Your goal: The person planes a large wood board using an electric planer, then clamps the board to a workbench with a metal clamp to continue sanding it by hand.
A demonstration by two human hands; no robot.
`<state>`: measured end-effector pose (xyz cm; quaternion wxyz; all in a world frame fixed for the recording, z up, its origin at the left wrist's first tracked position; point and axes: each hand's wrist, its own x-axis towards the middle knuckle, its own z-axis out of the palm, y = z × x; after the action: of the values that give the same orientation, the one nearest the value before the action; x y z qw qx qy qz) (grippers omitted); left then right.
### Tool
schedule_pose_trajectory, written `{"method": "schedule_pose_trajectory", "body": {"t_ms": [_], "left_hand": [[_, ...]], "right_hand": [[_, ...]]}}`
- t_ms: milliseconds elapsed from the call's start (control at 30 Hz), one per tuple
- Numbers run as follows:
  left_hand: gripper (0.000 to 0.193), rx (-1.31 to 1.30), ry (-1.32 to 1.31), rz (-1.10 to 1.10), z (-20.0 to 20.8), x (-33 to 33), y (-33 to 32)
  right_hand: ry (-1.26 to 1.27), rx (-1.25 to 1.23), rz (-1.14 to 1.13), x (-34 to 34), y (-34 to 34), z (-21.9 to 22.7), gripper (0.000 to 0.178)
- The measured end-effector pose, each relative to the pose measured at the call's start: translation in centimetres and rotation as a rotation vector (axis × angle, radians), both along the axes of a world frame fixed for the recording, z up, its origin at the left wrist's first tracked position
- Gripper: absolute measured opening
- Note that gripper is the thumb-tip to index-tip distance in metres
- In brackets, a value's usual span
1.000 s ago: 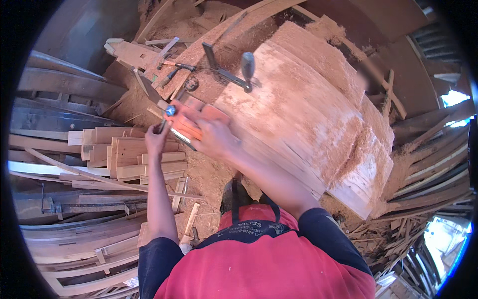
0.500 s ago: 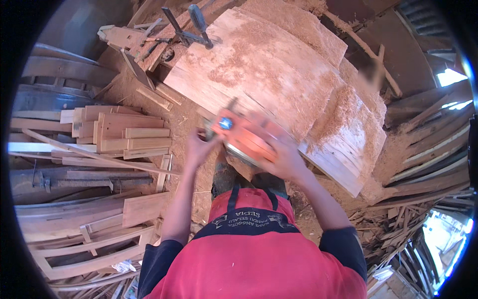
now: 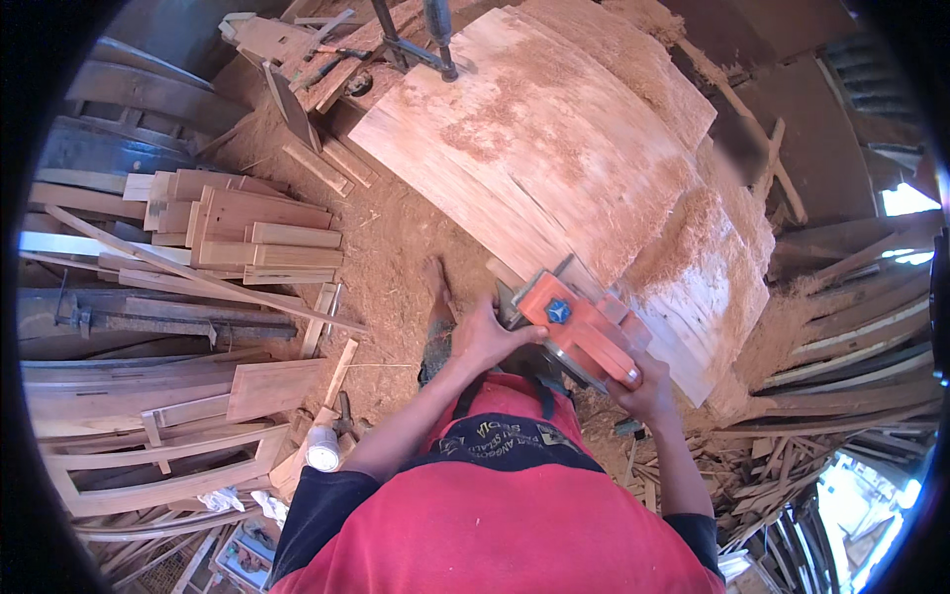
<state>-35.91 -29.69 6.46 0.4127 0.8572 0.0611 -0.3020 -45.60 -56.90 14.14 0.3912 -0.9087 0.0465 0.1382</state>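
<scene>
An orange electric hand planer [image 3: 584, 332] with a blue front knob sits tilted at the near edge of a wide wooden panel [image 3: 445, 148]. My right hand [image 3: 648, 391] is closed round its rear handle. At the planer's front left side, my left hand [image 3: 483, 337] grips it, thumb lying along the front edge and the other fingers partly hidden. Wood shavings [image 3: 683, 243] lie in heaps over the panel's middle and right side. A dark bar clamp [image 3: 445, 59] stands at the panel's far left corner.
Short boards [image 3: 257, 228] are stacked on the left, near a wooden frame [image 3: 158, 495]. A light-coloured cylindrical container [image 3: 322, 450] stands at lower left. Curved timbers [image 3: 861, 317] and offcuts [image 3: 792, 455] line the right. Sawdust covers the floor [image 3: 386, 238].
Both hands and the planer have moved right along the panel's near edge. My right hand has shifted toward the rear end of the planer. The view has shifted slightly.
</scene>
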Motion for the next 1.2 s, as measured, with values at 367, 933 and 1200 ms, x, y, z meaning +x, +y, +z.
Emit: {"method": "schedule_pose_trajectory", "body": {"t_ms": [367,933,1200], "left_hand": [[0.08,-0.129,-0.181,0.218,-4.7,12.1,13.5],[0.061,-0.029,-0.367,0.404,-7.3,30.4,32.9],[0.045,-0.173,-0.34,0.528,-7.3,29.1,31.8]], "right_hand": [[-0.108,-0.058,0.119,13.9,13.1,-3.0,0.038],[-0.229,0.099,0.2,35.7,32.7,-3.8,0.037],[-0.233,0.185,0.215,34.6,31.2,-3.3,0.038]]}}
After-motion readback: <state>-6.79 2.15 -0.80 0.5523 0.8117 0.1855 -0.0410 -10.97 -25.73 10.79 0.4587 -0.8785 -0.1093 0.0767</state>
